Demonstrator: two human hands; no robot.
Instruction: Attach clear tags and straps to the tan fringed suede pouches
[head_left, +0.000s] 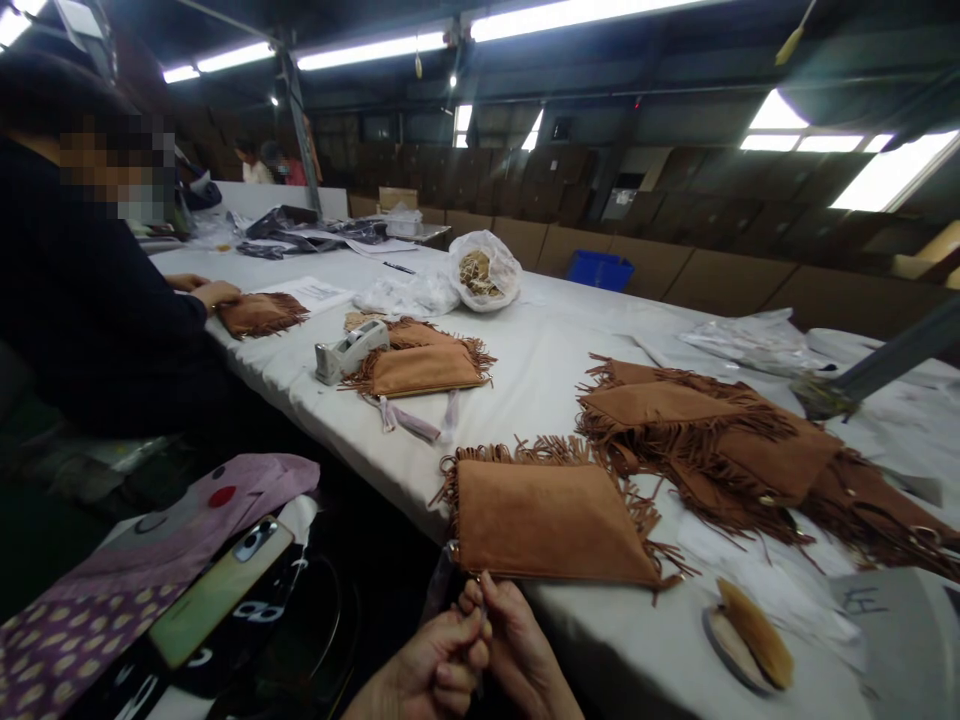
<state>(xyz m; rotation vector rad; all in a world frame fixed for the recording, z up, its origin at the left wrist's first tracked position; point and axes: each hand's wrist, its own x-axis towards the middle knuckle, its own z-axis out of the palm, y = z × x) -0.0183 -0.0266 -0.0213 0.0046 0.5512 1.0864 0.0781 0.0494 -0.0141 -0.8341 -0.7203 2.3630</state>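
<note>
Two bare hands meet low at the near edge of the counter (536, 350), the left hand (442, 660) curled with its knuckles outward, the right hand (517, 640) angled in against it, fingertips drawn up to the front left corner of a brown fringed pouch (547, 515). Each grip is narrow, fingers closed in; whatever small thing they pinch is too hidden to tell. That pouch lies flat, its zipped side toward the person and its near left corner at the counter's edge. Just to its right is a heap of fringed pouches (780, 460), their tassels crowding it; nearer the person, a brush (754, 635) lies beside a grey panel (900, 620). Beyond on the left, a tape dispenser (352, 350) stands against another pouch (427, 370), and a co-worker's hands (217, 293) touch one farther off. White cloth shows between the middle pouch and the heap. Below the edge, on the left, a phone (221, 590) rests on dark fabric (247, 635).
</note>
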